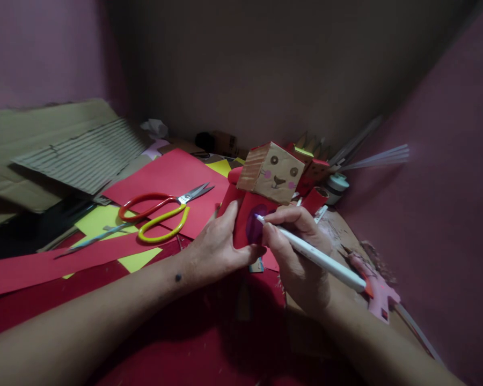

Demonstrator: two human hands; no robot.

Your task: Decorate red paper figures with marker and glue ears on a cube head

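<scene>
A cardboard figure [277, 177] with a box head, drawn eyes, nose and pink cheeks leans in my left hand [221, 236]. My left fingers and thumb are wrapped round its red body [243, 214]. On the front of that body is a dark purple oval [254, 228]. My right hand [301, 252] pinches a white marker [322, 260], its tip touching the purple oval. The lower end of the body is partly hidden by my left thumb.
Red-and-yellow-handled scissors [165, 212] lie on red paper [173, 177] at left, beside a pencil [92, 240]. Corrugated cardboard [84, 155] leans behind. At right are a pink glue gun [376, 284], glue sticks [380, 158], a white-lidded jar [338, 185] and a red roll [316, 199].
</scene>
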